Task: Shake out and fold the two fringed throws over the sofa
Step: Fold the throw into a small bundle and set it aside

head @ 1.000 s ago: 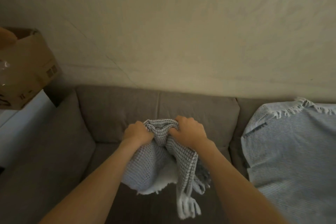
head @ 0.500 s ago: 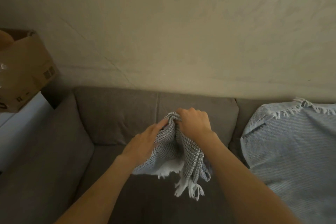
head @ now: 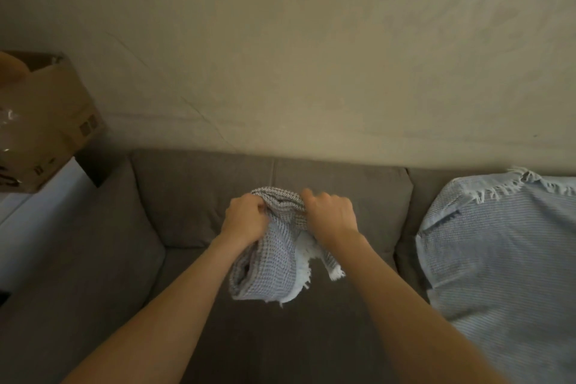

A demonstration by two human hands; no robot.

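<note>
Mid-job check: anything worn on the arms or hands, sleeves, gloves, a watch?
Nothing shows. The left hand and right hand are ungloved, no rings visible; the left forearm and right forearm are bare to the frame edge: no sleeve, watch or bracelet.

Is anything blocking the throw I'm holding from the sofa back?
Nothing visible. The left hand and right hand grip the grey throw just before the sofa back; the blue throw lies off to the right.

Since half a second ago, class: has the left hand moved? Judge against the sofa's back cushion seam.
Yes. The left hand has risen up the back cushion, remaining left of the seam, and now grips the throw.
</note>
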